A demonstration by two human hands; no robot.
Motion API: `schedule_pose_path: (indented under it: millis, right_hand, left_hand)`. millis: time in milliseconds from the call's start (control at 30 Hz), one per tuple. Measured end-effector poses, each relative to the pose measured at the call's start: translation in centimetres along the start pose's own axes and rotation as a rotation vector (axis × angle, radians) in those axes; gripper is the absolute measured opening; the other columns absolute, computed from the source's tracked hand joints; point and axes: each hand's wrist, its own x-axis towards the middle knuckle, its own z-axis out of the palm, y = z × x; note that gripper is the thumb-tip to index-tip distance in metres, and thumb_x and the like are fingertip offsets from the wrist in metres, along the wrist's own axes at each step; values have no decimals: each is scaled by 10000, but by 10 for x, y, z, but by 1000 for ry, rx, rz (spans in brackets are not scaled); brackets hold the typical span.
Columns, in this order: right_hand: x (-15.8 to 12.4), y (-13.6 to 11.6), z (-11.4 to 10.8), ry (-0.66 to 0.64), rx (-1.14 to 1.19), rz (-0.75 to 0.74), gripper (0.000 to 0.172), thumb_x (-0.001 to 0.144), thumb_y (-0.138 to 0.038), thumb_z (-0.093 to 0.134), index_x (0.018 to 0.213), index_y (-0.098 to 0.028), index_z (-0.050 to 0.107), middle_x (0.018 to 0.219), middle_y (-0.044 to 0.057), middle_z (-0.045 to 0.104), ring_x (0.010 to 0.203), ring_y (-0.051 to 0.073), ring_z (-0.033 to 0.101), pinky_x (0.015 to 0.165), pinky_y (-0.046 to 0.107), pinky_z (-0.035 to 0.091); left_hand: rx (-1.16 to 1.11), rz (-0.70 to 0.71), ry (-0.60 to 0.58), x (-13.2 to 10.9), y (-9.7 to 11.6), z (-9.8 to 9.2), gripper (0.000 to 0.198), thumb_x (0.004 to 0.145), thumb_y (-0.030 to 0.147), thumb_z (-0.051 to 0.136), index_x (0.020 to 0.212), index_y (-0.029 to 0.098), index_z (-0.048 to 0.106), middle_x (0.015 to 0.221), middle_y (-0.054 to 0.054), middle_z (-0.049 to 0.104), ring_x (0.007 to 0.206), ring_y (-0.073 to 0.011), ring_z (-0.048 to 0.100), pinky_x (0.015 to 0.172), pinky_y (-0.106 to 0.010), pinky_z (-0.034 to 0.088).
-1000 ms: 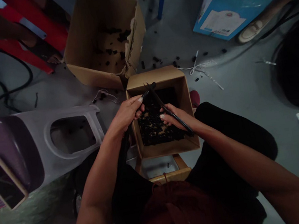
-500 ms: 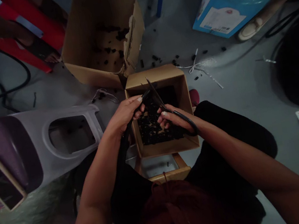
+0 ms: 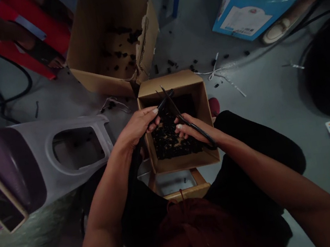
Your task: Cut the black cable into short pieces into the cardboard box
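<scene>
My left hand (image 3: 140,125) is closed around a thin black ribbed tube (image 3: 165,100), whose tip points up and to the right beyond the fingers. Scissors (image 3: 175,108) with dark handles are in my right hand (image 3: 193,128), their blades spread and pointing away from me. The tube's tip lies across the blades. Both hands are over a small cardboard box (image 3: 186,162), and many short black pieces (image 3: 168,142) cover much of its bottom. The tube's other end runs down beside my left forearm, lost against dark clothing.
A larger cardboard box (image 3: 92,74) with black pieces inside stands behind the small one. A grey and purple stool (image 3: 41,139) carrying a phone (image 3: 0,202) is at left. A blue carton (image 3: 247,11) stands at upper right. Another person's hand (image 3: 55,62) shows at upper left.
The tube's tip now extends farther up and right from my left fingers, across the scissor blades. It was blurred before. My hands have hardly shifted.
</scene>
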Motion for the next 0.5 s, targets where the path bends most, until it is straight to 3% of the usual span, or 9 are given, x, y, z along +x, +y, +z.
schedule_pose_path:
  millis: [233, 500]
  right_hand:
    - [-2, -6, -3, -1, -136, 9, 399, 847, -453, 494, 1142, -189, 441, 899, 38, 617, 707, 142, 611, 698, 293, 487]
    - [-3, -5, 1, 0, -96, 15, 394, 855, -470, 462, 1134, -191, 440, 896, 44, 617, 694, 139, 602, 682, 289, 487]
  left_hand:
    - [203, 40, -1, -5, 3, -5, 264, 831, 378, 485, 743, 140, 559, 635, 6, 501, 476, -39, 362, 421, -162, 263]
    - [276, 34, -43, -9, 7, -4, 277, 851, 367, 449, 708, 143, 524, 617, 8, 472, 482, -46, 350, 430, -162, 264]
